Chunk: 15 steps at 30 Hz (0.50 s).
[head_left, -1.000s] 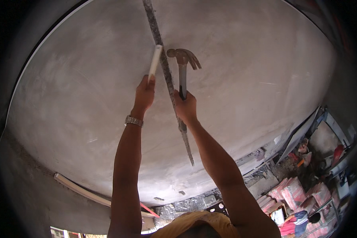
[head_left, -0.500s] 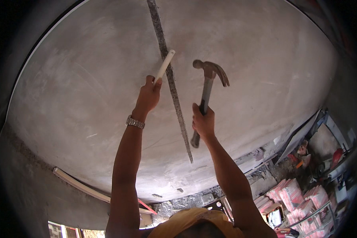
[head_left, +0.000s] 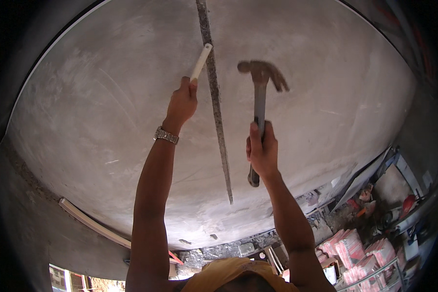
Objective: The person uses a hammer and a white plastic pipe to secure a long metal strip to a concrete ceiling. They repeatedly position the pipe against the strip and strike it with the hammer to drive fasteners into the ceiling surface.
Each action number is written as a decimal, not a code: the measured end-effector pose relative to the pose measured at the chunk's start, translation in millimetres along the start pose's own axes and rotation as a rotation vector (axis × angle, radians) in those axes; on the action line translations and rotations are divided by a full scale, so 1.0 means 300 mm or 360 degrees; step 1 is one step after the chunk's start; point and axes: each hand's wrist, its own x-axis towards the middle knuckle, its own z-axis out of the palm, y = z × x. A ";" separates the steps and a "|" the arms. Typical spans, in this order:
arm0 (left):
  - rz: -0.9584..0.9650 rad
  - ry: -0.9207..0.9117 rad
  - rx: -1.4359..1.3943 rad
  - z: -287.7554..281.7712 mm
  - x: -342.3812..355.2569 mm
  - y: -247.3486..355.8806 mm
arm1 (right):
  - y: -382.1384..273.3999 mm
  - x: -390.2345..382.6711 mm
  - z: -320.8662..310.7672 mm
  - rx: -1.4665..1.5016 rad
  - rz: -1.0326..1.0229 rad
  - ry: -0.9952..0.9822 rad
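Your left hand (head_left: 181,103) was closed around the lower end of a white strip (head_left: 201,61), and your right hand (head_left: 264,155) gripped a hammer (head_left: 260,104) by its handle; the two hands were apart, one on each side of a dark groove (head_left: 217,107). The strip lay up and to the right of your left fist, its long axis slanting that way, so that its free tip overlapped the groove in view. Whether that tip touched the surface, you could not have told from this angle. The hammer stood nearly upright to the right of the strip, its head a little lower than the strip's tip and well apart from it. Its striking face pointed left, toward the strip, and its claw curved off to the right. Of your hands, the left was nearer both the strip's tip and the groove. The groove itself ran down the grey wall (head_left: 146,58), drifting rightward as it descended and ending between your forearms. Farther out, a watch (head_left: 166,135) circled your left wrist, a pale rail (head_left: 92,221) lay at lower left, and pink-and-white packs (head_left: 348,247) were piled at lower right.
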 end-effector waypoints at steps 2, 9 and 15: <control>-0.0032 0.0061 -0.0001 -0.014 0.007 -0.008 | -0.095 0.050 0.019 -0.0043 -0.0273 -0.0020; -0.0019 -0.0032 0.0093 -0.044 0.007 0.007 | -0.242 0.250 0.123 -0.0162 -0.1014 0.0110; -0.0060 -0.0065 0.0295 -0.037 0.010 0.023 | -0.132 0.388 0.151 -0.0941 -0.0362 -0.0150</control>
